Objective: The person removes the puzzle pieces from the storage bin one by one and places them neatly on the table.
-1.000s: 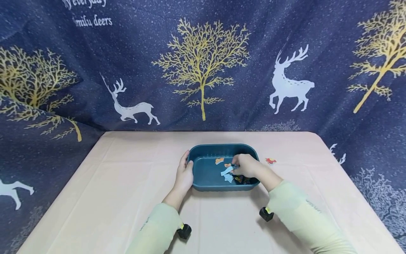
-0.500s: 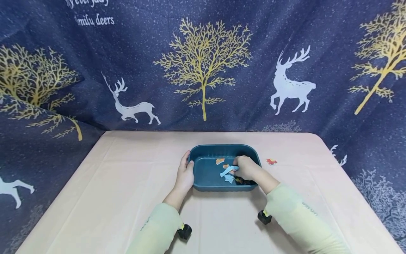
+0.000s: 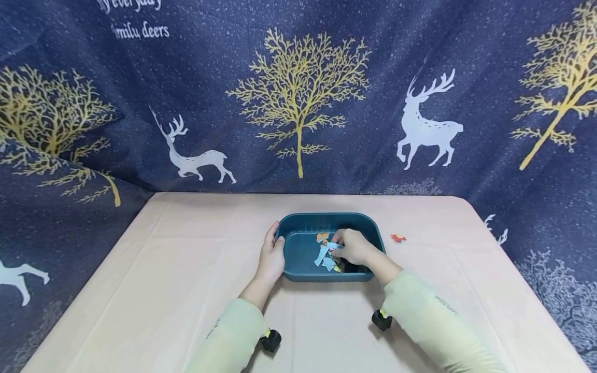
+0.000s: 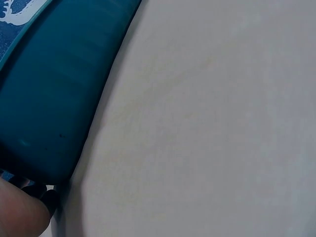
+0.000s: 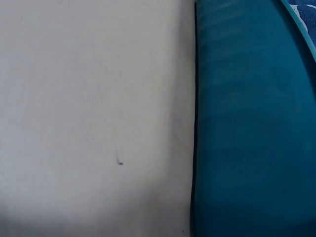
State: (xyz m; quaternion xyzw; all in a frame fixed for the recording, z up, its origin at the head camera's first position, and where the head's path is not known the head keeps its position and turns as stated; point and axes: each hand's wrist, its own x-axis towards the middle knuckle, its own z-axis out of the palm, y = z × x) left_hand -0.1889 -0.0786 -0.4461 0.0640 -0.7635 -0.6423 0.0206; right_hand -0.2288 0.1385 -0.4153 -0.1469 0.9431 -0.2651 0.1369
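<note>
A dark teal oblong box stands on the table. My left hand grips its left end, thumb at the rim and fingers along the outside; in the left wrist view part of that hand shows at the box's corner. My right hand reaches inside, fingers bent down among small flat cut-out pieces. A light blue strip lies at its fingertips, with another light blue piece just in front and an orange piece behind. Darker pieces are partly hidden under the palm. Whether the fingers pinch any piece is unclear.
A small red cut-out lies on the pale tablecloth, right of the box. A dark blue curtain with deer and trees hangs behind the table. Black wrist cameras sit under both sleeves.
My right hand has moved left inside the box, and the light blue and darker pieces have shifted left with it. The left hand and the box have stayed in place.
</note>
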